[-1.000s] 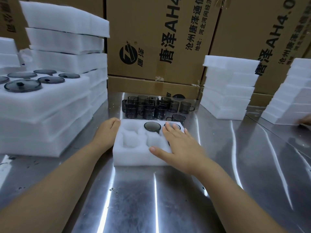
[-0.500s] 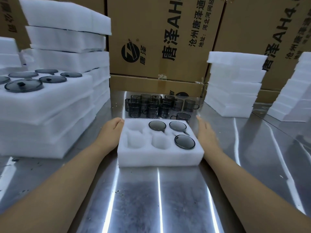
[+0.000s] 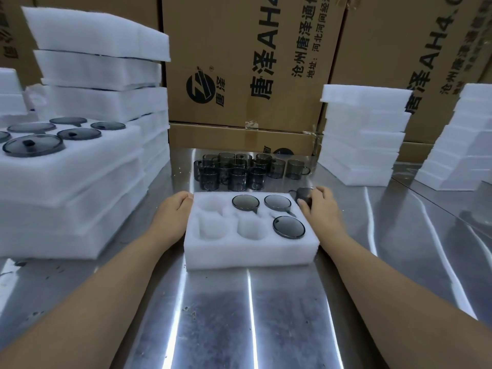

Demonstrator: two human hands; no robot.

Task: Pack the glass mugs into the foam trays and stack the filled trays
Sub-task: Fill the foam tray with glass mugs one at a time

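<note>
A white foam tray [image 3: 250, 251] lies on the steel table in front of me. Three smoky glass mugs sit in its right pockets: one at the back middle [image 3: 245, 202], one at the back right [image 3: 277, 201], one at the front right [image 3: 288, 226]. The three left pockets are bare. My left hand [image 3: 173, 211] rests against the tray's left edge. My right hand [image 3: 320, 206] curls round a loose dark mug [image 3: 302, 194] just beyond the tray's back right corner. A cluster of several more mugs [image 3: 239, 170] stands behind the tray.
At the left, stacked foam trays [image 3: 72, 182] carry dark glass lids [image 3: 33, 145] on top, with a taller foam pile [image 3: 101, 75] behind. Further foam stacks [image 3: 364, 134] [image 3: 463, 145] stand at the right. Cardboard boxes [image 3: 253, 62] wall off the back.
My right hand left the tray's top, slid along its right side and now grips the loose mug behind the back right corner. The left hand stays at the tray's left edge.
</note>
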